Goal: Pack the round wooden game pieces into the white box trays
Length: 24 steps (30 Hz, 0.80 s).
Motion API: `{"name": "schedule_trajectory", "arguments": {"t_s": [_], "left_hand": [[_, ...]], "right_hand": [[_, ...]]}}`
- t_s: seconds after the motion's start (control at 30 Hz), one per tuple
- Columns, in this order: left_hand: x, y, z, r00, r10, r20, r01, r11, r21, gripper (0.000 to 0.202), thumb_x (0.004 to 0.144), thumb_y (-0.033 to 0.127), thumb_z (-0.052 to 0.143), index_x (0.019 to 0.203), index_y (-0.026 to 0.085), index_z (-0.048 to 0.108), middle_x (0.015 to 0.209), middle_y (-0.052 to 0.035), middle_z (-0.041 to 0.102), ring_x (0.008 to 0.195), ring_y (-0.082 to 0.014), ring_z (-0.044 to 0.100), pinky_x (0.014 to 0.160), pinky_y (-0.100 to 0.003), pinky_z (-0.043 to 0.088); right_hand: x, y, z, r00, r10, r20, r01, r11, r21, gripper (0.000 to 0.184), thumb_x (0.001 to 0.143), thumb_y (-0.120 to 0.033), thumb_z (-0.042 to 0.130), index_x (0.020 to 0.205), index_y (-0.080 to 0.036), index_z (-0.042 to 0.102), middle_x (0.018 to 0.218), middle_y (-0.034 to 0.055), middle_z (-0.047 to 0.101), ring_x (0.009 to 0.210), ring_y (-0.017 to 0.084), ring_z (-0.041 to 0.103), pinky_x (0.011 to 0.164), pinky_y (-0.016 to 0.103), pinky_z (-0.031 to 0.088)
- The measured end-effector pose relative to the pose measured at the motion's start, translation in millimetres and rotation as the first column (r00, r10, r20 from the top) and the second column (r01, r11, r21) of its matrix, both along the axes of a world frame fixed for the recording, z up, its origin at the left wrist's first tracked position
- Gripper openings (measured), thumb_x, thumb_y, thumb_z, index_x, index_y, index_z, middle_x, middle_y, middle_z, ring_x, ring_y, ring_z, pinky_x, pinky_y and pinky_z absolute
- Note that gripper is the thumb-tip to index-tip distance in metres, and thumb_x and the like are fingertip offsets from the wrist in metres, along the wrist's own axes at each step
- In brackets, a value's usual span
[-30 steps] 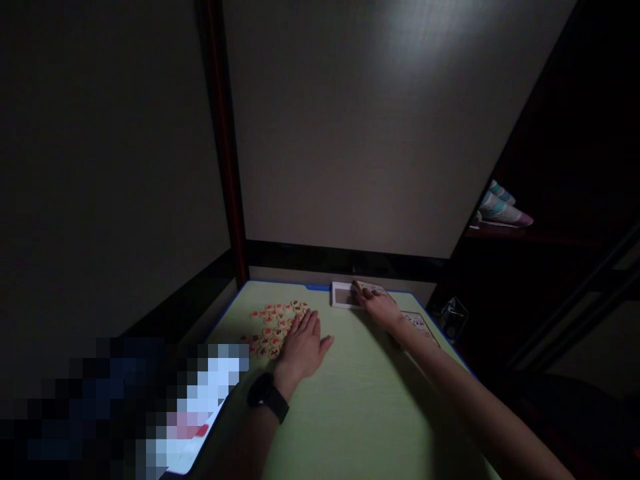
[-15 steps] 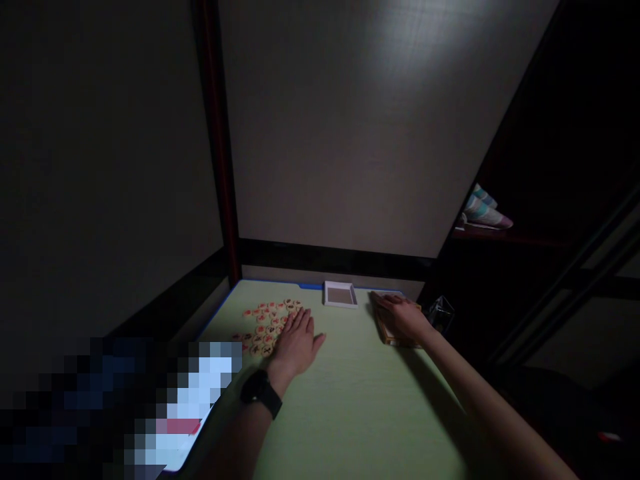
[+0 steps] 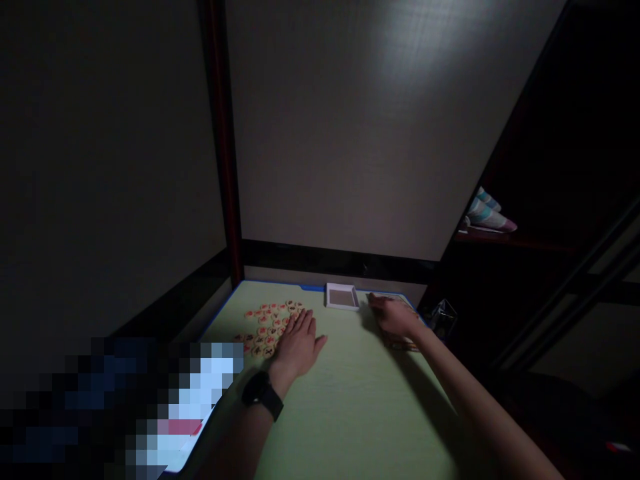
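Note:
On a green mat (image 3: 350, 407) lie several round pale game pieces (image 3: 267, 323) with red and dark marks, spread at the far left. My left hand (image 3: 298, 343) lies flat and open beside them, its fingers touching the nearest pieces; a dark watch is on that wrist. My right hand (image 3: 395, 317) rests with its fingers stretched out on a flat printed box lid (image 3: 400, 341) at the mat's right edge. A small white-rimmed tray (image 3: 342, 297) stands empty at the far edge, just left of my right hand.
A clear glass (image 3: 443, 318) stands off the mat's right edge. A red-brown post (image 3: 223, 147) and pale walls close the corner behind. Folded striped cloth (image 3: 487, 213) sits on a dark shelf at the right. The room is dim.
My right hand left the white tray and moved right onto the printed lid, shifting it a little along the mat's right edge. My left hand has stayed by the pieces.

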State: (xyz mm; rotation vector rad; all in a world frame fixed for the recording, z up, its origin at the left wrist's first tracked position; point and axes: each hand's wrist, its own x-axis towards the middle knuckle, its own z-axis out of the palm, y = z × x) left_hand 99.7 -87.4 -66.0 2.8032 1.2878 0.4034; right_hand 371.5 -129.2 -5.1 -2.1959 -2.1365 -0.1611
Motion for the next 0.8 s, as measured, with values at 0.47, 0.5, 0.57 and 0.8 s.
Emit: {"name": "schedule_trajectory", "arguments": {"t_s": [0.47, 0.5, 0.57, 0.8], "left_hand": [[2, 5, -9.9, 0.997, -0.005, 0.079, -0.012, 0.978, 0.209, 0.048, 0.100, 0.029, 0.032, 0.136, 0.006, 0.053, 0.146, -0.0174, 0.050, 0.140, -0.0271, 0.042, 0.117, -0.043, 0.034], [2, 5, -8.6, 0.998, -0.003, 0.065, -0.011, 0.977, 0.212, 0.048, 0.099, 0.026, 0.032, 0.136, 0.005, 0.053, 0.146, -0.0177, 0.050, 0.140, -0.0268, 0.042, 0.117, -0.042, 0.034], [2, 3, -6.0, 0.999, 0.006, 0.034, -0.013, 0.975, 0.220, 0.046, 0.098, 0.020, 0.032, 0.136, 0.005, 0.053, 0.146, -0.0175, 0.050, 0.140, -0.0263, 0.042, 0.117, -0.041, 0.033], [1, -1, -5.9, 0.999, 0.035, 0.002, -0.034, 0.988, 0.150, 0.043, 0.100, 0.031, 0.036, 0.132, 0.011, 0.058, 0.145, -0.0166, 0.052, 0.141, -0.0289, 0.040, 0.117, -0.049, 0.030]], "right_hand": [[-65, -5, -32.8, 0.981, 0.142, -0.130, -0.133, 0.988, 0.077, 0.037, 0.092, -0.015, 0.046, 0.120, -0.020, 0.070, 0.117, 0.0100, 0.073, 0.104, 0.024, 0.069, 0.090, 0.030, 0.052], [-66, -15, -33.3, 0.978, 0.155, -0.137, -0.145, 0.986, 0.079, 0.038, 0.092, -0.015, 0.046, 0.122, -0.020, 0.068, 0.115, 0.0101, 0.073, 0.102, 0.024, 0.070, 0.089, 0.030, 0.053], [-71, -39, -33.8, 0.963, 0.214, -0.161, -0.203, 0.975, 0.087, 0.040, 0.093, -0.014, 0.045, 0.126, -0.020, 0.066, 0.115, 0.0096, 0.074, 0.100, 0.023, 0.070, 0.088, 0.031, 0.054], [-104, -130, -35.2, 0.857, 0.478, -0.191, -0.467, 0.878, 0.102, 0.029, 0.097, -0.021, 0.047, 0.116, -0.021, 0.069, 0.112, 0.0081, 0.074, 0.097, 0.021, 0.070, 0.085, 0.030, 0.055]]}}
